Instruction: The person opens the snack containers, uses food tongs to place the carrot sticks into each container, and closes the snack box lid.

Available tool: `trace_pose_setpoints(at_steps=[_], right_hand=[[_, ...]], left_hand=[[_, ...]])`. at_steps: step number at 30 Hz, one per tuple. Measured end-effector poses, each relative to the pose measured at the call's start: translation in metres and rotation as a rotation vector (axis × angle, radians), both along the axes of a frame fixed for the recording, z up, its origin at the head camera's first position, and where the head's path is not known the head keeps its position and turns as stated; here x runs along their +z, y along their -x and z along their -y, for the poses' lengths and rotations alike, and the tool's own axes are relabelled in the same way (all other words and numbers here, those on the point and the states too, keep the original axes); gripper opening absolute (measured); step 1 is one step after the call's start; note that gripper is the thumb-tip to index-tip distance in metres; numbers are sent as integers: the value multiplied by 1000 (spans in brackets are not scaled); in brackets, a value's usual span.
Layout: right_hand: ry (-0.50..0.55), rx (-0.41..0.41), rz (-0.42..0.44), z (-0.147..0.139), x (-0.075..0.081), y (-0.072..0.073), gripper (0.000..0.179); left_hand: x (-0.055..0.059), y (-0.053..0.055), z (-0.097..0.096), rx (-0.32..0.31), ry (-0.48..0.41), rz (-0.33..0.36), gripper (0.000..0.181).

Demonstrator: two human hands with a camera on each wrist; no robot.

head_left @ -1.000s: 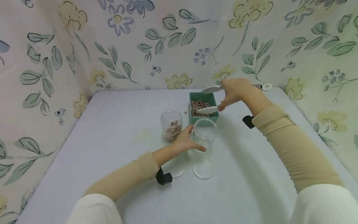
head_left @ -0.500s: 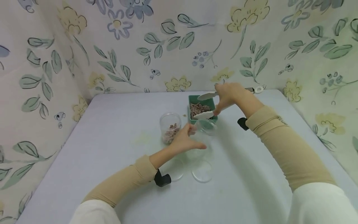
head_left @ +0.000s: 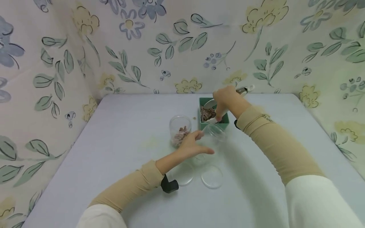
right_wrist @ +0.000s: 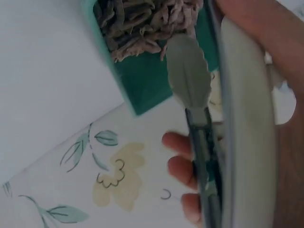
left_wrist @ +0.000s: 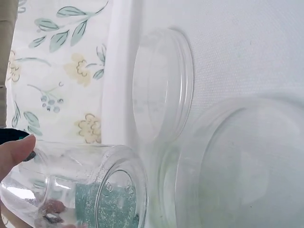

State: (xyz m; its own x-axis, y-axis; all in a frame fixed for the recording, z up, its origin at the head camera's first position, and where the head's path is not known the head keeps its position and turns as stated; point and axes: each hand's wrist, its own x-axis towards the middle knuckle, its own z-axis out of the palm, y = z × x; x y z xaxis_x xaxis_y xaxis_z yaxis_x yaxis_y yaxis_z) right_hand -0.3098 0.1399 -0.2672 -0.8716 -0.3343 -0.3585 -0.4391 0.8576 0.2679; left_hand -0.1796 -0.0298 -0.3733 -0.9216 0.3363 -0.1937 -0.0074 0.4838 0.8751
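My left hand (head_left: 190, 147) grips a clear jar (head_left: 215, 134), which tilts with its mouth toward the green box (head_left: 223, 125). In the left wrist view I see no food in this jar (left_wrist: 71, 166). In my right hand (head_left: 228, 99) is a pair of tongs (right_wrist: 189, 71) with pale scalloped tips, spread apart over the green box. Brownish-pink strips of food (right_wrist: 152, 23) lie in that box. Just left of my left hand stands a second clear jar (head_left: 179, 124), partly filled with similar strips; its lower right side is hidden by the hand.
Two clear round lids lie on the white table: the right lid (head_left: 212, 177) and the left lid (head_left: 183, 174), partly behind my left wrist. A small crumb (head_left: 194, 118) sits between the second jar and the box. Floral cloth (head_left: 188, 63) hangs behind and beside the table.
The jar in my left hand has gone from upright to tilted toward the box. My right hand has moved left and a little lower, bringing the tongs down into the box's mouth.
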Motion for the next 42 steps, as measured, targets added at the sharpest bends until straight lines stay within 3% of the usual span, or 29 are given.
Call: trace_pose_setpoints(at_steps=[5, 8, 17, 20, 29, 35, 42], right_hand=[[-37, 18, -91, 5, -1, 1, 88], [-28, 14, -99, 6, 0, 4, 88], [56, -113, 61, -4, 1, 17, 95], [78, -121, 95, -8, 0, 19, 99], [85, -41, 59, -5, -1, 19, 80], [105, 59, 24, -9, -12, 13, 72], [81, 91, -5, -12, -23, 7, 62]], left_hand=[[1, 0, -2, -20, 31, -17, 81], [0, 0, -3, -33, 41, -13, 81], [-2, 3, -2, -54, 12, 21, 80], [-2, 2, -2, -70, 6, 33, 81], [0, 2, 2, -83, -16, 30, 81], [1, 1, 6, -91, -27, 34, 80], [-3, 0, 7, -91, -44, 50, 81]])
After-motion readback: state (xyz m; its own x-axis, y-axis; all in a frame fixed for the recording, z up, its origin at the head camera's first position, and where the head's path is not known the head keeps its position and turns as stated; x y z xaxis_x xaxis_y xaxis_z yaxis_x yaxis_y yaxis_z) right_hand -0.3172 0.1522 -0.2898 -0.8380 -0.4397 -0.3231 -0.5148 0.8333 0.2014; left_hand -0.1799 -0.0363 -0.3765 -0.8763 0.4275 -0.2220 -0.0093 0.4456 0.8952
